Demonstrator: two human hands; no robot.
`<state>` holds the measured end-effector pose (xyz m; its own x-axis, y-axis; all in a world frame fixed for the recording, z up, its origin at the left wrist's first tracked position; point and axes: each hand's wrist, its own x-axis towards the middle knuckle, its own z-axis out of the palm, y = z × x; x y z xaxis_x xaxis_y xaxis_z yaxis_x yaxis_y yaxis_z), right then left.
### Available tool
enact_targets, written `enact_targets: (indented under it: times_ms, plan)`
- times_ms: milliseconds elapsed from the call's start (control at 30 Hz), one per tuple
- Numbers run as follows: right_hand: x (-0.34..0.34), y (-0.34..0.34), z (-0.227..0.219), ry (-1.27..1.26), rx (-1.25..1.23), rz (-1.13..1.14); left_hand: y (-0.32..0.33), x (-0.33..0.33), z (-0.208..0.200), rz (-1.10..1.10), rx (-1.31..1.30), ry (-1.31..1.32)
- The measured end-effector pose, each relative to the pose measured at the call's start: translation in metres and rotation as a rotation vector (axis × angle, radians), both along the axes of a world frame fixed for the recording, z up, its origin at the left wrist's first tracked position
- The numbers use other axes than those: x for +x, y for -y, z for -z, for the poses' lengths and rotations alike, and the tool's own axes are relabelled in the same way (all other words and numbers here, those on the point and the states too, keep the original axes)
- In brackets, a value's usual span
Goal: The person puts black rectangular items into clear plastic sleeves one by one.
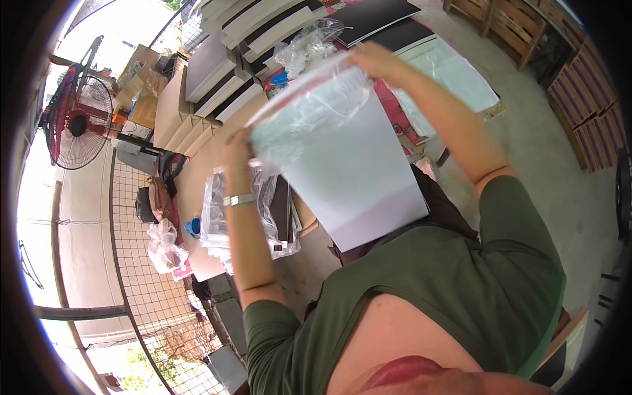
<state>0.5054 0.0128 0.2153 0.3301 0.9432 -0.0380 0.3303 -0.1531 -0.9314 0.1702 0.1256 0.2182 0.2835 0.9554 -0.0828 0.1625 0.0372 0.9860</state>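
Between my raised hands stretches a clear plastic bag (pixel 309 122) with a reddish strip along its far edge. My right hand (pixel 374 60) is closed on the bag's far right corner. At the near left corner my left hand (pixel 238 146) grips it too, its fingers partly blurred. A smooth pale grey-white panel (pixel 362 178) reaches from under the plastic toward my lap. Whether the panel is inside the bag or behind it, I cannot tell. By my left forearm lies a pile of plastic-wrapped black and white sheets (pixel 282 214).
Stacks of grey and black boards (pixel 214 76) stand at the far side of the brown table (pixel 197 168). Crumpled clear plastic (pixel 313 46) lies near them. More plastic-covered white sheets (pixel 454 82) are at the right. A fan (pixel 78 125) stands at the left, and wooden crates (pixel 586 99) at the far right.
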Motion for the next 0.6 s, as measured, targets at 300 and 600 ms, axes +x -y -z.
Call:
enact_targets:
  times_ms: [300,600]
  plan:
    - [-0.023,0.143,-0.096,-0.4,0.288,-0.529,0.132,-0.084,-0.115,0.369,-0.333,0.018]
    - [-0.015,0.208,-0.016,-0.904,0.143,-0.387,0.155,-0.067,-0.026,0.473,-0.628,-0.048]
